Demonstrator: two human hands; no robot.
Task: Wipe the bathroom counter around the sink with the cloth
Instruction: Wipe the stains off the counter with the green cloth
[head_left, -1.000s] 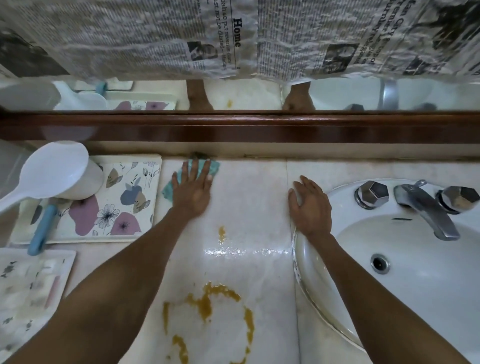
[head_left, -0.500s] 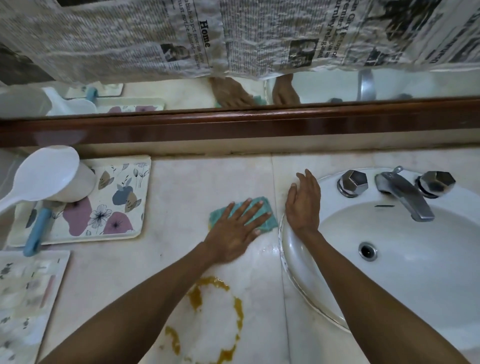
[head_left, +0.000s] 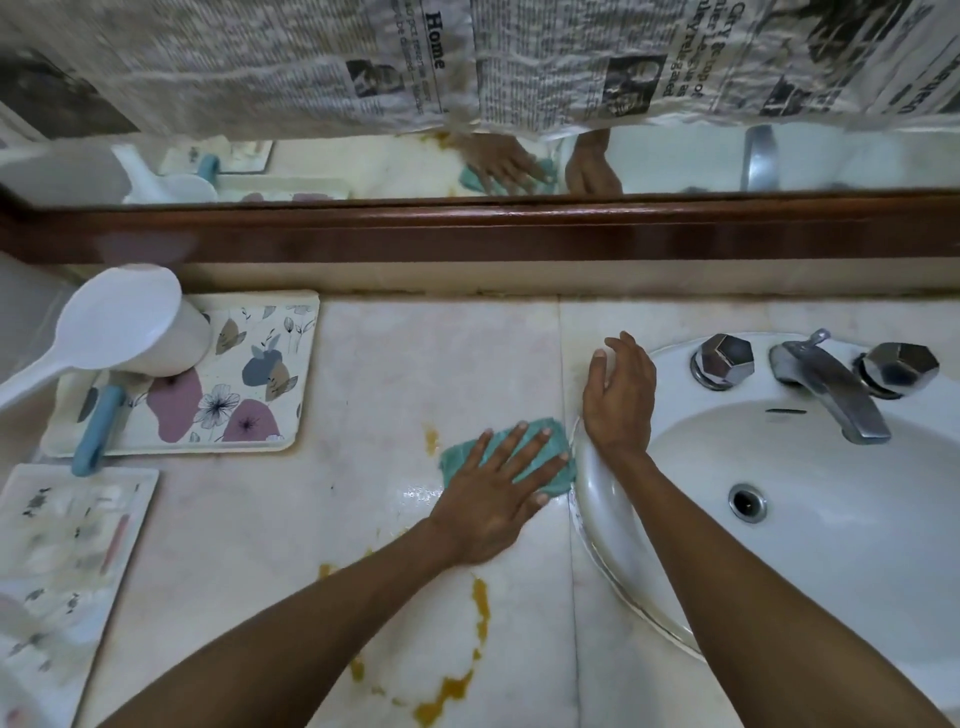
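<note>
Since the earlier frame, the left hand (head_left: 493, 499) has slid the cloth (head_left: 506, 460) against the sink (head_left: 597, 493) rim. Fingers spread flat on it. Right hand (head_left: 618, 400), fingers loosely apart, rests on the rim. Orange stain (head_left: 480, 605) marks the bench (head_left: 405, 374); floral tray (head_left: 260, 384) lies left.

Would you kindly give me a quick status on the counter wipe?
Left hand flat on teal cloth, beside sink rim. Right hand braced on rim. Orange stain remains nearer.
</note>
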